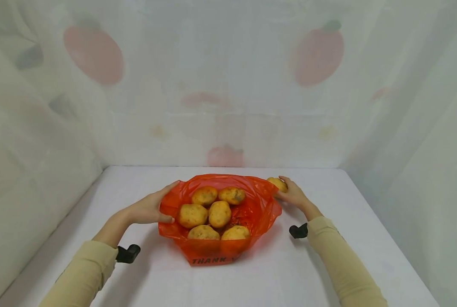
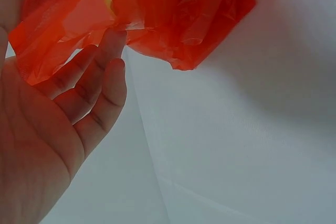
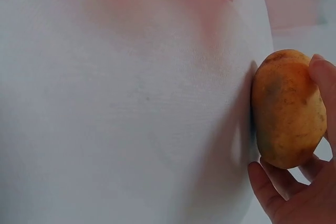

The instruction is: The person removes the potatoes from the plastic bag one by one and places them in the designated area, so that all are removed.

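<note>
A red plastic bag (image 1: 266, 215) stands with its mouth wide, and several potatoes (image 1: 219, 214) lie inside it. On the bag's left side, my left hand (image 1: 148, 209) holds the rim, thumb on the inside and fingers behind the plastic. The left wrist view shows those fingers (image 2: 89, 87) spread against the thin film of the bag (image 2: 184, 30). Past the bag's right rim, my right hand (image 1: 296, 197) grips another potato (image 3: 287, 108) between thumb and fingers, low over the table. Whether this potato touches the table I cannot tell.
A white cloth covers the table (image 1: 290, 273). Pale curtains with fruit prints (image 1: 228, 140) hang behind it and along both sides. A black wrist-camera mount (image 1: 128, 253) juts from the left sleeve, another (image 1: 299, 231) from the right.
</note>
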A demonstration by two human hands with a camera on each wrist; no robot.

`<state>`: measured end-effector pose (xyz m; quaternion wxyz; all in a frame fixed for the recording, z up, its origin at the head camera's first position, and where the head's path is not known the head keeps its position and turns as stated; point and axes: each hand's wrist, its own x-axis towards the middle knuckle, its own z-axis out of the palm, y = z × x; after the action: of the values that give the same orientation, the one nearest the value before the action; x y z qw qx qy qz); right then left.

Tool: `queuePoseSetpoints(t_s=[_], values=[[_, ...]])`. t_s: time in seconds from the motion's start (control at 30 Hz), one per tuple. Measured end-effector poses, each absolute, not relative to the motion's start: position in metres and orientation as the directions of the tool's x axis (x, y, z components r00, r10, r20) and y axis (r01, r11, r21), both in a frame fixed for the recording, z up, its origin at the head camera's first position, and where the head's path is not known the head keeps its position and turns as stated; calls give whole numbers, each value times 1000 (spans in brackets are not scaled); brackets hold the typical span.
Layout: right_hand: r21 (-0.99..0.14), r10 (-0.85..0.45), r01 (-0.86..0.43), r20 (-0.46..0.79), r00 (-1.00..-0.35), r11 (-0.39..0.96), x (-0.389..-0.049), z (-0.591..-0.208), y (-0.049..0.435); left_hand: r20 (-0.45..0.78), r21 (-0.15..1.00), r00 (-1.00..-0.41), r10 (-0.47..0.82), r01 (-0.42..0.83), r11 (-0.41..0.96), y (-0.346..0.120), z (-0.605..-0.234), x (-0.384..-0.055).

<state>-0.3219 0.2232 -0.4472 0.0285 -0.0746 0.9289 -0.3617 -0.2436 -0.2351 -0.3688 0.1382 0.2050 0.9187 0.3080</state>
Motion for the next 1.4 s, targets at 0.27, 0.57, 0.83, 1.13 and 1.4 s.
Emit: queuePoseSetpoints(t_s=[0.27,0.57,0.83,1.13,1.4], values=[[-654,-161,-116,-9,-987,747,-324,-446,224,-123,621,-880,459,292,727,-235,-370,-244],[-671,-185,-148,16,-983,727,-317,-441,228,-127,624,-882,453,284,728,-237,-372,-245],[-669,-179,-255,181,-967,698,-314,-437,232,-114,632,-880,461,294,717,-239,-374,-246],[-681,-149,-333,316,-937,652,-305,-427,229,-98,628,-873,479,319,710,-238,-372,-245],[-656,-186,-411,387,-903,633,-294,-403,222,-87,621,-873,480,329,711,-239,-375,-246]])
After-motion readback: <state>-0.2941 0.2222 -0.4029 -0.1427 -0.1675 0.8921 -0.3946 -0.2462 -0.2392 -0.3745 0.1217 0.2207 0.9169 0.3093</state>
